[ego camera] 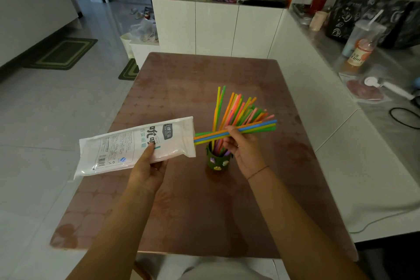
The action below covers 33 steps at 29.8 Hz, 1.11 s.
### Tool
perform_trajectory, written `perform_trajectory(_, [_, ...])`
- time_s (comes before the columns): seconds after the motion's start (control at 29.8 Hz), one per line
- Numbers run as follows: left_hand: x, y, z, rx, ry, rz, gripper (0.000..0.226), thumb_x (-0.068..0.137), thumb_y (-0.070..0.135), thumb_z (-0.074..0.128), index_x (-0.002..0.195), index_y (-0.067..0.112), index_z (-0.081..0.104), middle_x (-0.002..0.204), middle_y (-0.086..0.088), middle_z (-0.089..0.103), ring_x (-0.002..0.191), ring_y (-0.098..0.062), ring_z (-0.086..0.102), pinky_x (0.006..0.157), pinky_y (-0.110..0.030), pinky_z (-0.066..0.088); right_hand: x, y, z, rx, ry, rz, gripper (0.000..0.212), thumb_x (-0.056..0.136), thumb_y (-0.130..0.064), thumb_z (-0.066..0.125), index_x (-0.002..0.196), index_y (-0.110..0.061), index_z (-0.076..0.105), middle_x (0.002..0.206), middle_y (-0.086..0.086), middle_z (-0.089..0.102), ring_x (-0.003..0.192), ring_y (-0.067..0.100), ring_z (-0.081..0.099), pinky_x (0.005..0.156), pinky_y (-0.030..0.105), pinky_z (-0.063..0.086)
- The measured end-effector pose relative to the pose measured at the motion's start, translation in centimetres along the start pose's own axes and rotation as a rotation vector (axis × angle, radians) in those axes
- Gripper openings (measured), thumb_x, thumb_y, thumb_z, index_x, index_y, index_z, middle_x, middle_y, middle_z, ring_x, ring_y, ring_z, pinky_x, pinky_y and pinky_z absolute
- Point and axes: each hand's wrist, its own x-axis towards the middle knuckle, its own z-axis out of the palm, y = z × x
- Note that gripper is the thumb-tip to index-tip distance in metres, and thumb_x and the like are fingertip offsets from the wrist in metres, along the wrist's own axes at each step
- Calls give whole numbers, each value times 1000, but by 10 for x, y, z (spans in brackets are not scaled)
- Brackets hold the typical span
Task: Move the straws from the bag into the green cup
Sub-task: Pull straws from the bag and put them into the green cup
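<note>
Progress: a large share of the work is judged done. A fan of thin coloured plastic straws (pixel 236 111) is already stood upright in the small dark green cup with stuck-on decorations (pixel 218 159), which is set near the middle of the brown patterned table (pixel 181 211).

In hand: a small bundle of blue, green, yellow and orange straws (pixel 250 128) is held roughly level just above the cup, its near ends at the mouth of the bag. The right hand (pixel 244 152) is closed around this bundle, thumb on top. The white printed plastic bag (pixel 136 145) is held to the left of the cup, above the table edge, gripped from below by the left hand (pixel 147 170) with the thumb pressed on its face.

Remaining: the bundle is yet to be tipped upright and dropped in. Whether more straws are left inside the bag cannot be told.

Surroundings: a white cabinet (pixel 216 29) is seen beyond the cup; a grey counter (pixel 386 107) with a bottle (pixel 360 53) lies well to its right.

Obstruction: the straws already standing are judged the only hindrance to insertion.
</note>
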Motion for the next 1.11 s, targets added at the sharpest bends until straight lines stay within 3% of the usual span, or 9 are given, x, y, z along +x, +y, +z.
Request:
perform_trajectory(0.2, [8, 9, -10, -24, 40, 14, 20, 88, 6, 65, 103, 19, 60, 74, 1, 76, 68, -12, 74, 59, -31, 61, 11, -29, -22, -154, 59, -142, 16, 88, -3, 57, 73, -8, 61, 43, -4, 61, 40, 5, 58, 45, 16, 50])
perform_trajectory(0.34, [10, 10, -13, -38, 66, 4, 19, 87, 7, 66, 101, 19, 60, 73, 1, 76, 83, -14, 71, 63, -31, 61, 20, -47, -35, -369, 134, -286, 18, 85, -6, 62, 68, -9, 64, 43, -3, 63, 39, 6, 59, 44, 18, 51])
perform_trajectory(0.4, [10, 8, -12, -37, 64, 0, 20, 87, 7, 66, 102, 19, 60, 74, 0, 76, 81, -14, 72, 63, -32, 61, 24, -50, -37, -469, 170, -338, 14, 84, -7, 63, 70, -4, 66, 45, -3, 64, 40, 7, 61, 45, 20, 53])
perform_trajectory(0.47, [9, 5, -10, -36, 59, 1, 21, 86, 6, 66, 102, 19, 59, 74, 0, 76, 72, -13, 74, 62, -32, 61, 29, -49, -37, -593, 198, -380, 15, 82, -11, 64, 77, 3, 68, 52, 1, 66, 43, 12, 63, 51, 31, 58])
perform_trajectory(0.57, [9, 2, -8, -36, 47, -1, 21, 87, 6, 66, 102, 18, 59, 74, 0, 76, 68, -13, 74, 60, -32, 61, 34, -41, -34, -795, 222, -437, 30, 74, -34, 64, 70, -5, 67, 57, 11, 68, 52, 24, 68, 60, 47, 58])
perform_trajectory(0.64, [9, 1, -8, -36, 45, -2, 23, 87, 6, 66, 104, 18, 59, 75, -1, 76, 68, -14, 74, 60, -32, 61, 37, -34, -29, -899, 242, -474, 41, 68, -47, 57, 66, -7, 65, 60, 13, 68, 57, 29, 68, 61, 45, 57])
perform_trajectory(0.74, [10, 2, -9, -31, 46, 1, 25, 86, 6, 67, 106, 19, 58, 77, -1, 76, 70, -14, 74, 61, -33, 61, 38, -25, -21, -1019, 227, -522, 34, 72, -36, 62, 68, -2, 63, 66, 19, 67, 65, 35, 66, 62, 41, 53])
perform_trajectory(0.94, [10, 1, -11, -34, 39, 2, 23, 87, 5, 65, 105, 18, 57, 77, -2, 77, 71, -15, 74, 67, -35, 61, 37, -2, -13, -1212, 138, -419, 28, 82, -27, 65, 79, 2, 66, 76, 21, 68, 74, 36, 64, 58, 27, 37])
perform_trajectory(1.11, [9, -2, -8, -24, 32, -9, 21, 88, 5, 65, 103, 18, 58, 76, -2, 76, 69, -15, 74, 68, -35, 60, 36, 7, -9, -1299, 48, -293, 32, 79, -30, 68, 90, 0, 69, 90, 21, 70, 88, 36, 65, 70, 34, 47])
